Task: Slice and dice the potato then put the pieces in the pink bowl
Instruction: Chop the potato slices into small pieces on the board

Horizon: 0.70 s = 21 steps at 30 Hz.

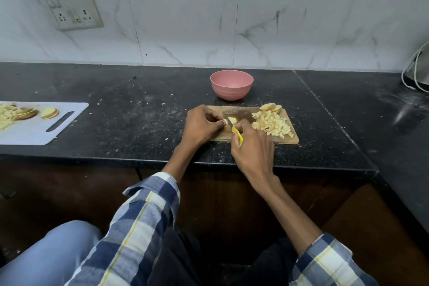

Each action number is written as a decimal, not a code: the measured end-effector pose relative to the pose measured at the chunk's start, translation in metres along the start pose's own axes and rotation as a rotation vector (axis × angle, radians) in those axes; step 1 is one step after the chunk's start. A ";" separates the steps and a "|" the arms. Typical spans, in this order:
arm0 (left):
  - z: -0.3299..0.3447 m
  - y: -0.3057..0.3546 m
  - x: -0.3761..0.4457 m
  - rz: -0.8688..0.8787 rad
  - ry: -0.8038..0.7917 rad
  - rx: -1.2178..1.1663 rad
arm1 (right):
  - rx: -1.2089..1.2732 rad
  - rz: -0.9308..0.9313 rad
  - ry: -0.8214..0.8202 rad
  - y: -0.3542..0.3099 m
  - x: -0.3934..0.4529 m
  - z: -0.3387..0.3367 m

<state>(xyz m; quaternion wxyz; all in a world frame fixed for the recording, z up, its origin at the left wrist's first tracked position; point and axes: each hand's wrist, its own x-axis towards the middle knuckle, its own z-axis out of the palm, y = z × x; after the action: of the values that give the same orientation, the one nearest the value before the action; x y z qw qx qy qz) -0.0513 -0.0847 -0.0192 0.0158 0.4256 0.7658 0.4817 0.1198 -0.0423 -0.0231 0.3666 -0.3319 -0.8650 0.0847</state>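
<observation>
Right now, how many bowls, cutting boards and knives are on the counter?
Bowls: 1, the pink bowl.
Cutting boards: 2, the wooden board and the white board.
Knives: 1, the knife, held in the right hand.
Total: 4.

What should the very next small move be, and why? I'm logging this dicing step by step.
Probably press the knife down through the potato piece that the left hand pinches on the wooden board; the right hand already has the blade resting on it, uncut.
</observation>
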 end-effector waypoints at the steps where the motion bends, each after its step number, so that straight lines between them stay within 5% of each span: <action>1: 0.001 0.001 0.000 -0.003 0.004 0.003 | -0.008 -0.005 -0.003 0.000 0.000 0.000; 21: 0.005 -0.006 0.004 -0.020 0.031 0.013 | -0.102 0.061 -0.086 -0.020 -0.018 -0.027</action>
<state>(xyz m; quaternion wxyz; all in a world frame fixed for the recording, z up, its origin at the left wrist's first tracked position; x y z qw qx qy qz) -0.0554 -0.0789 -0.0246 0.0059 0.4104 0.7734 0.4831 0.1369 -0.0720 -0.0064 0.3091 -0.3722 -0.8727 0.0659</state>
